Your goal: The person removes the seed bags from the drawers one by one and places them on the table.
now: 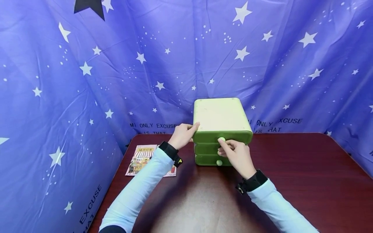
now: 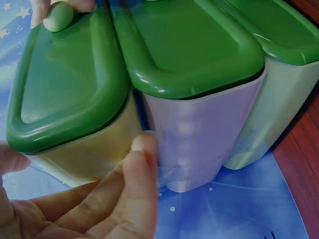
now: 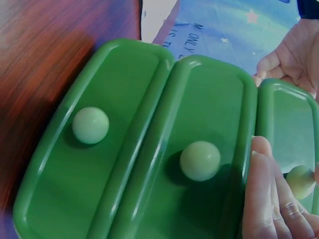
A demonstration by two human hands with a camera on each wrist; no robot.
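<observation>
A small cabinet (image 1: 220, 115) with a pale yellow-green top and three stacked green-fronted drawers stands on the table. My left hand (image 1: 183, 134) holds its upper left corner, thumb on top and fingers along the side of the top tier. In the left wrist view, that tier's side (image 2: 89, 154) is yellowish, the middle one (image 2: 194, 134) lilac and the bottom one (image 2: 269, 109) pale green. The round knob (image 3: 300, 181) of the top drawer is pinched by my right hand (image 1: 237, 157). Below it are the middle knob (image 3: 200, 161) and the bottom knob (image 3: 90, 125).
An illustrated booklet or sheet (image 1: 141, 158) lies left of the cabinet, partly hidden by my left sleeve. The dark red-brown table (image 1: 306, 174) extends to both sides. Behind hangs a blue curtain (image 1: 163, 64) printed with stars, close to the cabinet's back.
</observation>
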